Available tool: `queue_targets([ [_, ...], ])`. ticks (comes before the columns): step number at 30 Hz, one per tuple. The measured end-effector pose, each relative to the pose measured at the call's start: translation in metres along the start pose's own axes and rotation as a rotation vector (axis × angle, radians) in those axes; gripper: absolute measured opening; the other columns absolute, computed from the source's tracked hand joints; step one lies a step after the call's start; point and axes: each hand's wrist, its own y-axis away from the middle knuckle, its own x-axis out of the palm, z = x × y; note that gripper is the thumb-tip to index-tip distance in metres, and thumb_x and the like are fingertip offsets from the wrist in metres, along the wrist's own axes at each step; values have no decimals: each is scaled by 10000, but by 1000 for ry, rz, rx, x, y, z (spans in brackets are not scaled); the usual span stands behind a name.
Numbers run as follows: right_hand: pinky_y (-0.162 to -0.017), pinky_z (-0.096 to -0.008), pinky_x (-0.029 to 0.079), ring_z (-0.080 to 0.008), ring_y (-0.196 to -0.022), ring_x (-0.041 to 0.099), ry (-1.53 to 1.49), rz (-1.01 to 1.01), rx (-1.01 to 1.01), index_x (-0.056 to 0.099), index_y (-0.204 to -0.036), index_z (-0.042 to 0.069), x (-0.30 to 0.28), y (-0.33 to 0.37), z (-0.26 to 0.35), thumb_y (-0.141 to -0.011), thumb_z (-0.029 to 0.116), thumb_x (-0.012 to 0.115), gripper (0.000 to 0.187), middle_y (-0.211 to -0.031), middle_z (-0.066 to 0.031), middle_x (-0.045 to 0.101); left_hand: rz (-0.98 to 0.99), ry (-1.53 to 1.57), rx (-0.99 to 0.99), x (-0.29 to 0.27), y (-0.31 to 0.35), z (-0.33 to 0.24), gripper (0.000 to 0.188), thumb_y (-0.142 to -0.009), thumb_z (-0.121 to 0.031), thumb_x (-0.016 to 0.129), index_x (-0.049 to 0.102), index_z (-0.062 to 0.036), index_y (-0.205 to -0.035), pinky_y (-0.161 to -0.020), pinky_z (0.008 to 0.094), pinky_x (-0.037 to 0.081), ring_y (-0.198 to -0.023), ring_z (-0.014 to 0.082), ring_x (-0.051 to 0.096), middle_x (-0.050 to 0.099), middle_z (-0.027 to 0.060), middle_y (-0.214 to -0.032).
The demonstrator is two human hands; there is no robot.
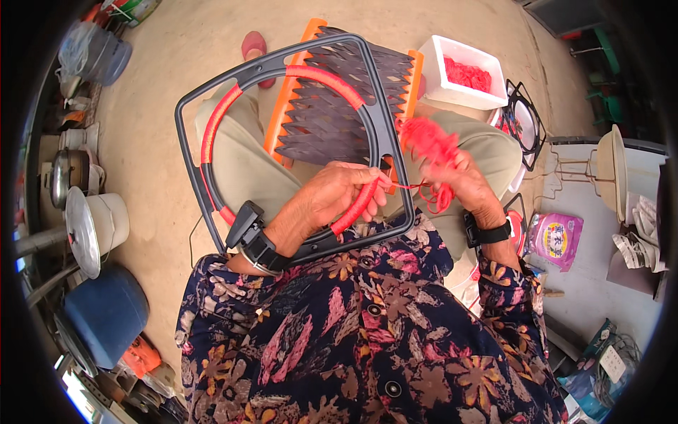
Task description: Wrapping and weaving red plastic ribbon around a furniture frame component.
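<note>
Black frame (387, 127) with inner ring (372, 134), lying over the lap (244, 155). Red cord (330, 84) covers several arcs; dark stretches between appear unwrapped. Left hand (328, 194) pinches the ring's lower right; right hand (472, 185), apart, clasps the loose red bundle (429, 143).

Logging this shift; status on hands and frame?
Left hand gripping black frame by red-wrapped ring. Right hand holding red cord bundle, strand between hands. Loose loops near strand.

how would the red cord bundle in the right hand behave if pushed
The red cord bundle is probably floppy, since loose loops curl beside the right hand. It seems light, being thin and loosely gathered, and may tangle where it overlaps.
</note>
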Motion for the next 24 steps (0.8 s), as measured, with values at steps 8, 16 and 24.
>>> queue_targets([
  [8,-552,-201,436,-53,-630,515,-256,-111,-58,612,-958,49,-5,-2,9,-876,195,684,182,-734,34,544,-29,66,39,-4,-2,9,334,-1000,-243,475,580,56,-1106,-478,268,446,-541,162,553,629,111,-776],
  [16,-570,-209,445,-23,-685,548,29,96,-181,671,-1034,31,29,9,-2,-862,196,717,242,-833,52,638,-128,90,90,2,-4,7,344,-998,-239,478,585,67,-1113,-473,276,421,-509,170,530,618,112,-752],
  [24,-439,-210,386,-29,-526,504,72,-93,-52,680,-897,39,24,5,-10,-888,209,681,170,-682,31,620,-108,19,53,-3,-6,0,316,-977,-205,506,588,71,-1105,-535,317,557,-601,229,648,665,177,-831],
])
